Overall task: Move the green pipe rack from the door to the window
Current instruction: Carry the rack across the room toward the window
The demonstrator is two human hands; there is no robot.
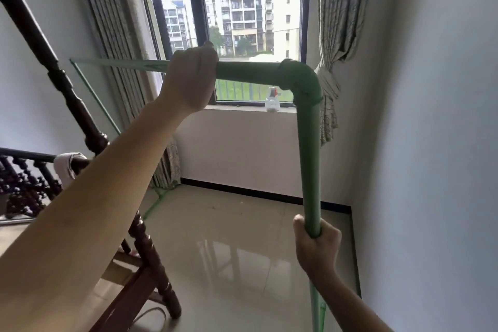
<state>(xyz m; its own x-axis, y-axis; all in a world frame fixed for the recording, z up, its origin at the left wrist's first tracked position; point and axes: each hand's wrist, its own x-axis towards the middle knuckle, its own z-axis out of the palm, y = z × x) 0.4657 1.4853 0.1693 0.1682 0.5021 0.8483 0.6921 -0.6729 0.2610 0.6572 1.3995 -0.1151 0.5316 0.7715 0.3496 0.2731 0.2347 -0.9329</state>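
Gripping the green pipe rack (307, 143) in the head view, both hands have their fingers curled fully closed around its tubing. The left hand (190, 79), at about 11 o'clock, wraps the horizontal top bar just left of the elbow joint (299, 81). The right hand (316, 246), at about 5 o'clock, clasps the vertical post from below. The rack's corner stands before the window (250, 21) at 12 o'clock, above the tiled floor (242, 250).

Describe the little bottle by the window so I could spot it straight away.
Find the big dark-framed window straight ahead, then drop to its pale sill. The small clear spray bottle stands there, near the knotted curtain, behind the green pipe rack. Its red-and-white trigger top marks it out.
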